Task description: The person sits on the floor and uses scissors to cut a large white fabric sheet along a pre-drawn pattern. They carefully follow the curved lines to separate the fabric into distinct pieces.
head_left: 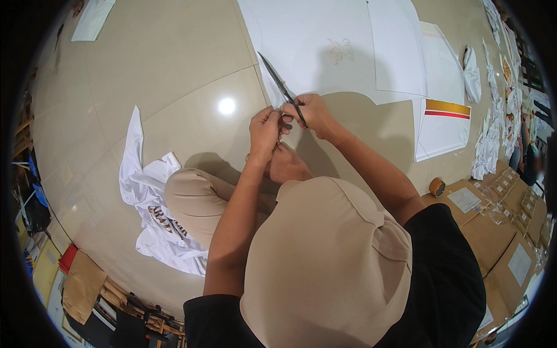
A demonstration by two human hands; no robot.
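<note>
My right hand [313, 113] is closed around the handles of a pair of scissors [278, 83], whose long dark blades point away toward the upper left. The blades lie over the left edge of a large white sheet [301, 35] that bears a faint orange print and is spread on the floor. Just left of the scissor handles, my left hand [266, 132] is pinched, fingertips close to the sheet's near corner. What sits between those fingertips is too small to make out. Both hands are nearly touching.
White cloths [159, 185] lie crumpled on the tiled floor [185, 127] at left. On the right are more white sheets, a white bag with yellow and red stripes [444, 130], a roll of brown tape [437, 186] and cardboard boxes [487, 229]. Garments line the far right.
</note>
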